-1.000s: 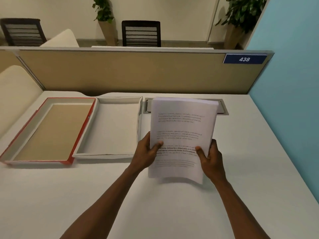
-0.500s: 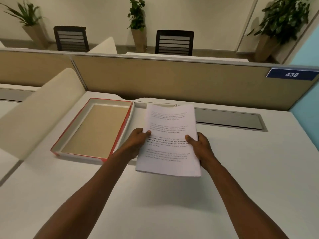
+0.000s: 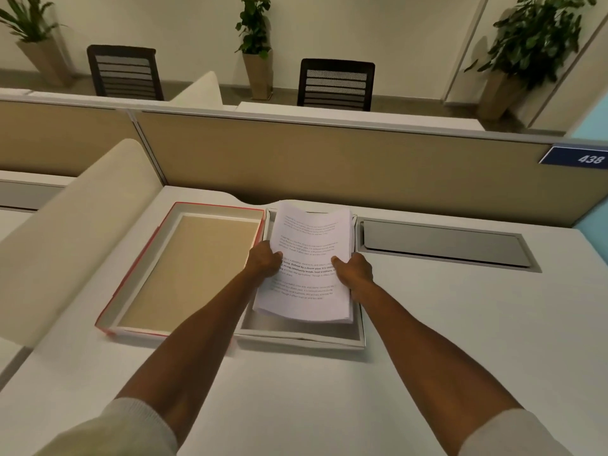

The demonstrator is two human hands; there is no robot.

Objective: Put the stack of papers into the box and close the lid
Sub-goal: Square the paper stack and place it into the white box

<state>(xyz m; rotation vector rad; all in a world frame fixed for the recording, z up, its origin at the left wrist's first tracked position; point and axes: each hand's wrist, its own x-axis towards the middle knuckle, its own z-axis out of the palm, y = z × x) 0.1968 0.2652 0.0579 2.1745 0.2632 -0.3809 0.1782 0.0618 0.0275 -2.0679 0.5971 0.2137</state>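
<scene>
Papers (image 3: 307, 258): printed white stack, sagging, above shallow white box (image 3: 358, 337) | left hand (image 3: 263, 261), right hand (image 3: 355, 274): fingers clamp stack's side edges | lid (image 3: 131, 284): red-edged, tan inside, touching box | surface (image 3: 460, 324): matte white

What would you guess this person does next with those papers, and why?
Probably lower the stack of papers straight down into the white box. Both the left hand and the right hand grip its sides, and it hangs right over the open box with its near edge still above the floor. The red-edged lid lies open alongside, for afterwards.
</scene>
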